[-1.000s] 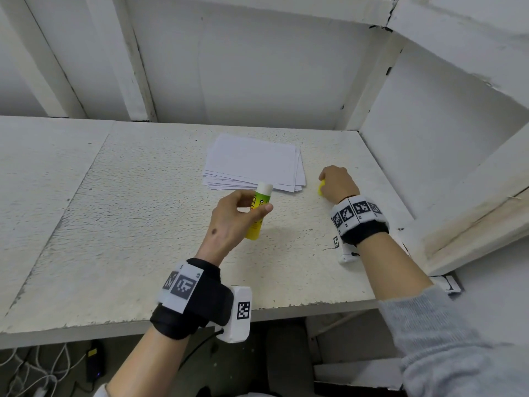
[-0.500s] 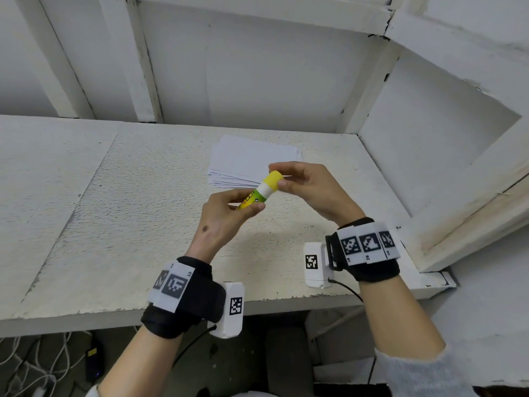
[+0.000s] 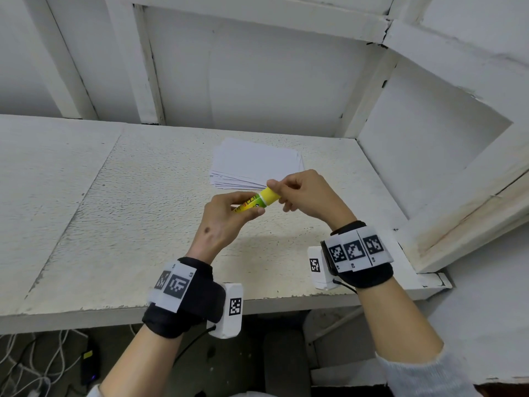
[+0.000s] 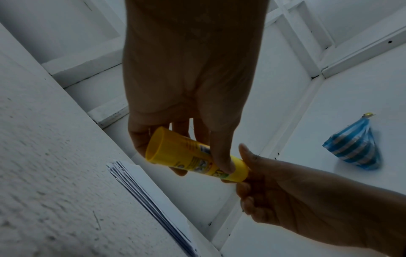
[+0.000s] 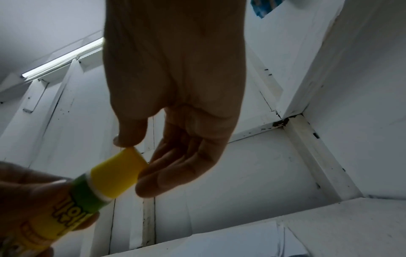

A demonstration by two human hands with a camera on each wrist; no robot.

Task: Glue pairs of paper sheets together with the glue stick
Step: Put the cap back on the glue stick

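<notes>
White-painted boards box in a rough white shelf, and toward twelve o'clock from the hands lies the stack of paper sheets, flat and fanned a little at its near edge. Above the shelf, just short of that stack, the left hand grips the glue stick round its barrel, fingers and thumb curled, the stick tilted with its yellow cap pointing to two o'clock. The right hand pinches that cap between thumb and fingertips (its other fingers loosely curled). I judge the step to be seating the cap on the stick. Next would come setting the stick down and pressing a glued pair flat, though no separate pair shows.
</notes>
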